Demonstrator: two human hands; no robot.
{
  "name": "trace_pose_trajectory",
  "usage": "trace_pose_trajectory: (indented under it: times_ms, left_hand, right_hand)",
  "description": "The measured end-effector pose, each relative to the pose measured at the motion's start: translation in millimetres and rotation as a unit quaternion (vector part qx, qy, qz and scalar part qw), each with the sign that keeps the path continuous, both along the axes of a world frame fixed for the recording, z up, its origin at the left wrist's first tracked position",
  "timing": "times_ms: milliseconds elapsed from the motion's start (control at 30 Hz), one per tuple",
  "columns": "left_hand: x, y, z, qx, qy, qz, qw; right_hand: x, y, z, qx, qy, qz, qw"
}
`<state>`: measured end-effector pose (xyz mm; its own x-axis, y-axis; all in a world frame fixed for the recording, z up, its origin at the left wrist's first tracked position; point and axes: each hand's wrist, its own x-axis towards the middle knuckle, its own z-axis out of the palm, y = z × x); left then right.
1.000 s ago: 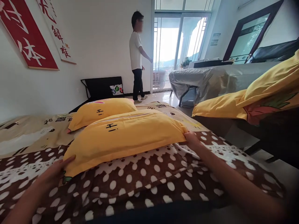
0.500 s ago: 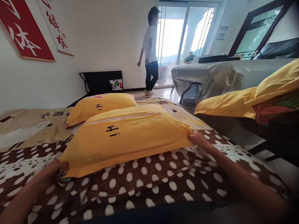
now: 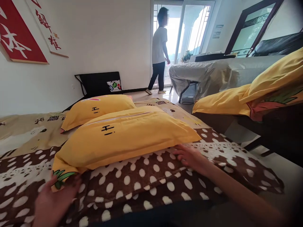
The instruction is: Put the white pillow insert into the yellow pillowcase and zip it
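A yellow pillow (image 3: 127, 135) printed with "Hi" lies across the bed in front of me, a zipper running along its upper side. At its near left corner, where a green leaf print shows, my left hand (image 3: 56, 195) is spread with thumb and fingers apart around the corner. Just below the pillow's near edge, toward the right end, my right hand (image 3: 190, 157) is open over the dotted blanket (image 3: 142, 179). Behind this pillow rests a second yellow pillow (image 3: 99, 108), also marked "Hi".
More yellow bedding (image 3: 224, 101) lies on a dark surface at the right. A plastic-covered table (image 3: 203, 71) stands behind it. Near the glass sliding door, a person (image 3: 159, 47) is walking. A black folding chair (image 3: 99, 82) is by the left wall.
Both hands have loosened from the pillow's ends. My right hand has moved left and down, off the right corner. The person by the door has stepped to the right.
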<state>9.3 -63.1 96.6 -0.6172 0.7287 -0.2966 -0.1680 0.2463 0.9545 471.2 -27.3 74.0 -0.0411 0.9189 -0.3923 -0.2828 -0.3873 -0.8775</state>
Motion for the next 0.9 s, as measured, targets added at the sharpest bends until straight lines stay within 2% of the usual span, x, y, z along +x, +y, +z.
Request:
trace_pose_trajectory:
  times_ms: [100,167,200,233,300,400,467,567,633,733,900]
  left_hand:
    - [39.0,16.3,-8.2,-0.019,-0.179,-0.117,0.977]
    - [65.2,34.4,-8.0,-0.031,-0.243,-0.201,0.949]
    - [76.6,44.2,-6.3,-0.028,-0.249,-0.223,0.942]
    - [86.0,54.0,-3.9,-0.017,-0.251,-0.222,0.942]
    - [98.5,72.8,1.6,0.021,-0.248,-0.168,0.954]
    - [103.4,96.2,5.3,0.086,-0.222,-0.063,0.969]
    - [102.0,106.3,1.2,0.113,-0.202,-0.021,0.973]
    - [98.6,109.0,-13.5,0.126,-0.187,0.02,0.974]
    - [96.1,102.9,-24.1,0.114,-0.192,0.013,0.975]
    - [92.1,88.8,-33.2,0.093,-0.211,-0.031,0.972]
    - [89.1,71.3,-28.0,0.089,-0.229,-0.089,0.965]
  right_hand:
    - [-51.6,14.2,-6.5,0.023,0.045,0.01,0.999]
    - [-83.6,34.5,-5.9,0.038,0.036,-0.048,0.997]
    - [-96.4,45.3,-4.0,0.045,0.024,-0.084,0.995]
    - [-106.3,55.2,-1.2,0.054,0.011,-0.114,0.992]
    - [-116.4,70.3,5.3,0.07,-0.014,-0.14,0.988]
    - [-113.6,78.1,11.3,0.079,-0.042,-0.123,0.988]
    - [-107.8,75.4,10.9,0.07,-0.052,-0.097,0.991]
    - [-102.3,66.3,5.7,0.035,-0.055,-0.054,0.996]
    - [-100.8,61.1,2.0,0.007,-0.048,-0.035,0.998]
    - [-99.8,60.0,-1.2,-0.015,-0.03,-0.017,0.999]
    - [-103.3,74.7,-3.9,-0.011,-0.053,-0.053,0.997]
